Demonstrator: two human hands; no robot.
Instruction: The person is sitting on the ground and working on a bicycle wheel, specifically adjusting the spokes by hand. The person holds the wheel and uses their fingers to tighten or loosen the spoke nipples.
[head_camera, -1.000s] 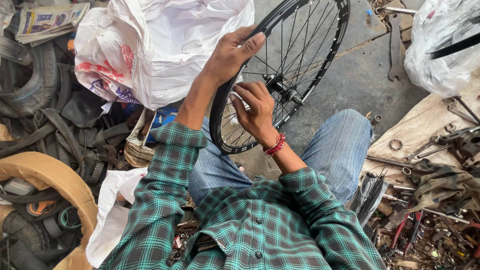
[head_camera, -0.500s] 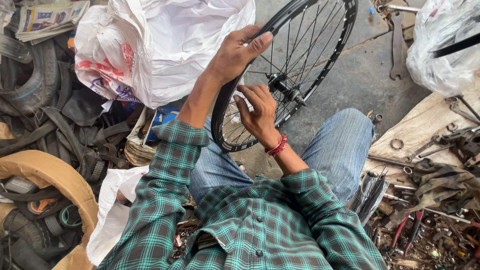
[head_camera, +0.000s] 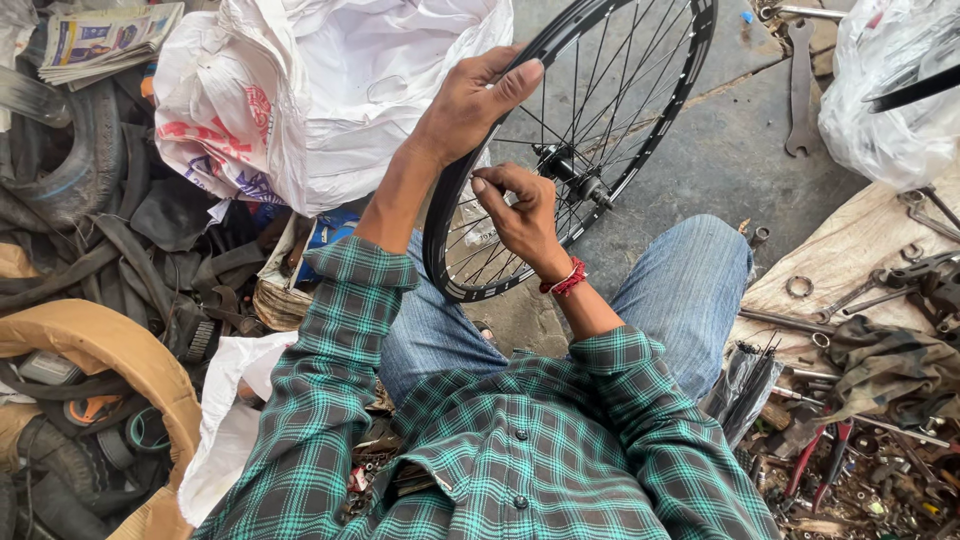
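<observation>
Black rim of the bicycle wheel (head_camera: 655, 130) stands upright between our knees, hub (head_camera: 570, 170) toward the far side. Our left hand (head_camera: 470, 100) clasps the rim's near-left arc; our right hand (head_camera: 520, 215) pinches narrowly among the spokes (head_camera: 600, 90). A white plastic bag (head_camera: 330, 90) crowds the rim's left edge. Old tyres (head_camera: 80, 170) pile up further left. Spanners and rings (head_camera: 860, 290) litter a board at right; a flat spanner (head_camera: 800, 90) lies on the grey concrete floor (head_camera: 730, 160), the only open ground, far right of the wheel.
</observation>
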